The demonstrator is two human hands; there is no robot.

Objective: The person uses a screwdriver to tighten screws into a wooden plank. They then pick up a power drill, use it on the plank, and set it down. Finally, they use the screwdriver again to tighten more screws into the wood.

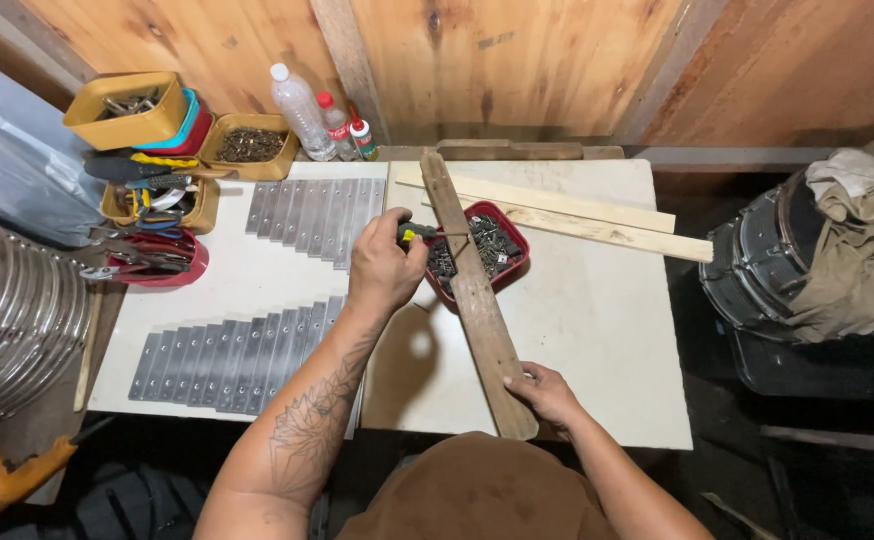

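Note:
A long weathered wooden slat (pixel 477 300) lies lengthwise across the white tabletop (pixel 597 330). My right hand (pixel 549 396) presses down on its near end at the table's front edge. My left hand (pixel 385 268) grips a screwdriver (pixel 419 235) with a yellow and black handle, its tip pointing right toward the slat. The slat passes over a red tray (pixel 509 232) filled with dark screws and small hardware.
Two rows of flat grey metal plates (pixel 227 362) lie on the left of the table. Yellow and red bins (pixel 137 112) with tools and screws stand at the back left, beside plastic bottles (pixel 302 112). Two pale wooden strips (pixel 597 222) lie at the back right. A drum with cloths (pixel 827 260) sits right.

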